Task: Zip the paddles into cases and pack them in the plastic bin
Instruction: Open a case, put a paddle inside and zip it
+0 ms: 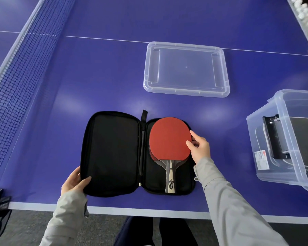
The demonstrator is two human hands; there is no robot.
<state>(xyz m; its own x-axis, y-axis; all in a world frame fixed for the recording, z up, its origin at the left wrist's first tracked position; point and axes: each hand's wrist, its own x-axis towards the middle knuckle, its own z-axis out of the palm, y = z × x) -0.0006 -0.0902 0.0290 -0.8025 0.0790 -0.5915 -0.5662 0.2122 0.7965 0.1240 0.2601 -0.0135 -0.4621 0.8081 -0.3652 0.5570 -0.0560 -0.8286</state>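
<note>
While left hand [73, 183] grips case [112, 153] and right hand [200, 148] pinches paddle [169, 139], its handle [170, 174] points nearward.

Deep violet-blue bench [96, 77], with thin white lines crossing it and a white band along the near edge. The net [16, 68] is black mesh under a white top tape. The paddle case [112, 153] is black inside, both halves, and its pull tab is black too. The paddle [169, 137] shows a plain red rubber face. Its handle [170, 176] runs pale wood down the middle between grey-brown stripes (with a small black-and-gold badge near the butt). The lid [186, 77] is clear, colourless plastic, the blue coming straight through. The plastic bin [274, 166] is clear as well, with something black inside and a white label [261, 159] carrying a red patch. Sleeves [229, 201] pale grey, floor [34, 228] dark grey.
</note>
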